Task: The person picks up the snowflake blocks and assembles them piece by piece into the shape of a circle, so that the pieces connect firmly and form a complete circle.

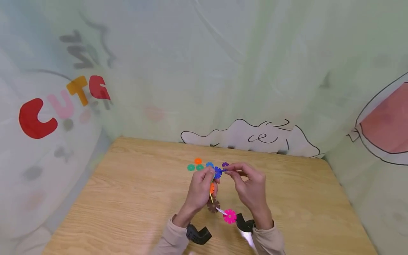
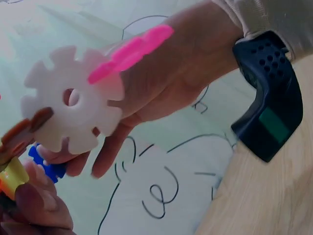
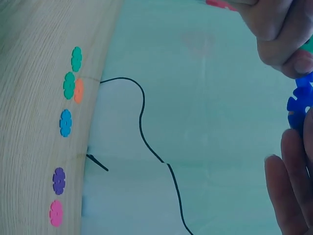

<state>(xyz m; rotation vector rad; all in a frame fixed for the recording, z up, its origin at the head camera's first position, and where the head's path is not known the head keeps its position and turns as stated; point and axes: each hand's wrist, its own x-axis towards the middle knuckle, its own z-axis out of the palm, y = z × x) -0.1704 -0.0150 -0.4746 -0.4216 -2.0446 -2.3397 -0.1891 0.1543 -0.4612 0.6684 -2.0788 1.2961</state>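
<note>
My left hand grips a chain of slotted plastic snowflake discs over the table. A blue snowflake disc sits at its top, by the thumb. Below the fingers come an orange disc, a yellow disc seen edge-on, a brown disc, a white disc and a pink disc at the hanging end. Between thumb and index finger my right hand pinches another blue disc, edge-on and against the first one. Whether their slots interlock cannot be made out. Fingers partly hide both blue discs in the right wrist view.
Behind the hands, loose discs lie on the wooden table: orange, two green, light blue, purple and pink. A printed cloth rises at the table's back edge. Black mounts are on both wrists.
</note>
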